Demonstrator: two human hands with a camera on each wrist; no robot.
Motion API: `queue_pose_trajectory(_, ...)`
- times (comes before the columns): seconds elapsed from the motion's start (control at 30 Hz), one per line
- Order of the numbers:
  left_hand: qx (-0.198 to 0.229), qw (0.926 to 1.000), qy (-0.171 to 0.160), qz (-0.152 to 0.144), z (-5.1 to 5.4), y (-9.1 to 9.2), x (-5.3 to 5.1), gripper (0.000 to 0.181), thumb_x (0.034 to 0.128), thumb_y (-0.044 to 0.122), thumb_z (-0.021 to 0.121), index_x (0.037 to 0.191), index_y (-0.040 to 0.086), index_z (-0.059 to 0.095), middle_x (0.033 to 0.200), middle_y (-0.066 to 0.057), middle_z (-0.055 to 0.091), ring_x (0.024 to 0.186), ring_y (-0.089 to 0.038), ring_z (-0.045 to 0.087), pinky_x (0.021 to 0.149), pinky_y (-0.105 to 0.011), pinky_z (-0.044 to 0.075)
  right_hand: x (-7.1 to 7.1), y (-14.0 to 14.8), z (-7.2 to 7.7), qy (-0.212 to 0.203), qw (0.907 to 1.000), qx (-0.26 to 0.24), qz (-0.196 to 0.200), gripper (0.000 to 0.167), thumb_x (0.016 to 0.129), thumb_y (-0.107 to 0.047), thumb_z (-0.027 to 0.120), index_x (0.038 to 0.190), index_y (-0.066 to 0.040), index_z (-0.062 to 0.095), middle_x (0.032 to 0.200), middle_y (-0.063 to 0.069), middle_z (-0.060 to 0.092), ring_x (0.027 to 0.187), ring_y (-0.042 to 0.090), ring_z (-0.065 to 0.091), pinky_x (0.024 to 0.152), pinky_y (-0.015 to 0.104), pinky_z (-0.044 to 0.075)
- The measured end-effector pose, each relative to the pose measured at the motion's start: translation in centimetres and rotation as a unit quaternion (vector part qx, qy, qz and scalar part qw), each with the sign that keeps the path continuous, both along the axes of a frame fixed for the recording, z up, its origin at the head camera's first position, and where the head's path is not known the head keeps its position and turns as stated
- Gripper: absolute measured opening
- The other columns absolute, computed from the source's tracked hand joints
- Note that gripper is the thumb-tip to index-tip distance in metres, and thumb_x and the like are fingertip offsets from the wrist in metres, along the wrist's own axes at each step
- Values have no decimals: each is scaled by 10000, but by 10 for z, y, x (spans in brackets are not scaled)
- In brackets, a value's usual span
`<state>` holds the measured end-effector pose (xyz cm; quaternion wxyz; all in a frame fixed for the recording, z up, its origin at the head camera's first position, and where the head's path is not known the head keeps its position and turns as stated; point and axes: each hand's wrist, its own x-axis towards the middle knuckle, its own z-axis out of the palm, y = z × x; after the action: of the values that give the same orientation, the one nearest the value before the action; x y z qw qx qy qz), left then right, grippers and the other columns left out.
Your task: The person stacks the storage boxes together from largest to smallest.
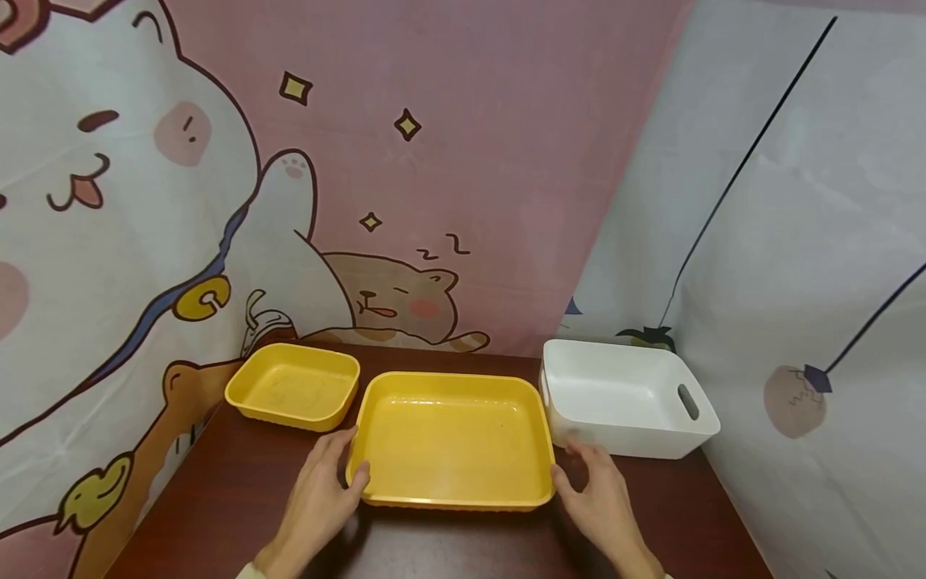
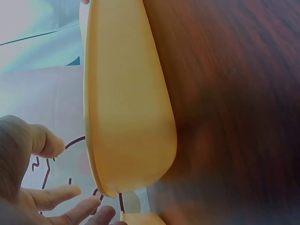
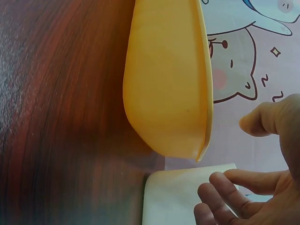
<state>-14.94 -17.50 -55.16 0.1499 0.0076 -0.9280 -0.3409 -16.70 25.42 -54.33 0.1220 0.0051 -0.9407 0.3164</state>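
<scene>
A large yellow rectangular tray (image 1: 456, 442) rests on the table, with nothing visible inside it. My left hand (image 1: 318, 486) is beside its near left corner, thumb and fingers spread apart. At the near right corner my right hand (image 1: 599, 503) is held in a similar way, its fingers between the tray and a white basket (image 1: 637, 444). In the left wrist view the left hand (image 2: 16, 164) has loosely bent fingers close to the tray's rim. The right wrist view shows a gap between the right thumb (image 3: 262, 119) and the yellow tray (image 3: 166, 89).
To the left rear stands a smaller yellow tray (image 1: 292, 390). The white basket, with an oval handle hole, stands at the right against the larger tray's side. A dark reddish-brown table (image 1: 448, 551) carries everything. Printed cloth (image 1: 521, 161) hangs behind and at both sides.
</scene>
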Motion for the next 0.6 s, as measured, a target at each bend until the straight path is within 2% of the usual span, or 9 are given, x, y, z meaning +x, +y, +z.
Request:
queue_pose_trajectory(0.2,-109,9996,272,-45,5,6,-2,594,1009,200,872,1568,81,713,1532,-158,726,1388,-406,723,1076,-628,636,0,1,-1,231,9997,57,-6,559,1018,-244,896,1490,18,750,1322,141,773,1190,324,743,1041,600,616)
queue_pose_trajectory(0.43,17,9996,201,-204,13,18,-4,591,1038,214,866,1596,116,697,1583,-164,696,1457,-452,683,1100,-678,628,1,2,-1,801,9966,185,0,552,980,-179,909,1478,9,761,1313,179,761,1209,408,746,1035,658,621)
queue_pose_trajectory(0.6,137,9982,483,-338,19,28,-7,596,1032,206,873,1600,151,704,1581,-146,706,1427,-460,708,1078,-686,636,-1,4,4,952,9953,164,69,548,993,-164,896,1503,-21,754,1342,189,751,1257,429,735,1046,698,620)
